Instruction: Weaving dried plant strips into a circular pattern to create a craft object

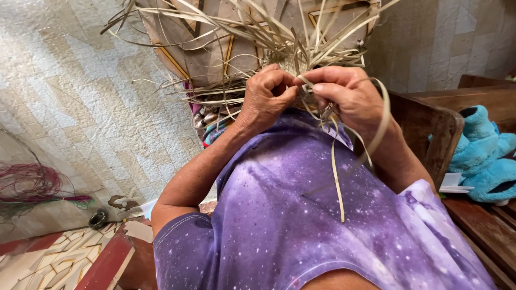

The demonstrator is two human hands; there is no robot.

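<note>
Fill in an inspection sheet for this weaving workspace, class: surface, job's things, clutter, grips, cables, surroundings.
Surface: no worktable seen; work held above a purple shirt.
Job's things: bundle of pale straw strips fanning upward; loose strip hanging down.
Clutter: tangle of pink and green fibres by the wall; small dark round object on the floor.
Grips: left hand and right hand, both pinched on the strips, touching each other.
Cables: nothing seen.
Surroundings: tiled wall, wooden bench, blue plush toy.
</note>
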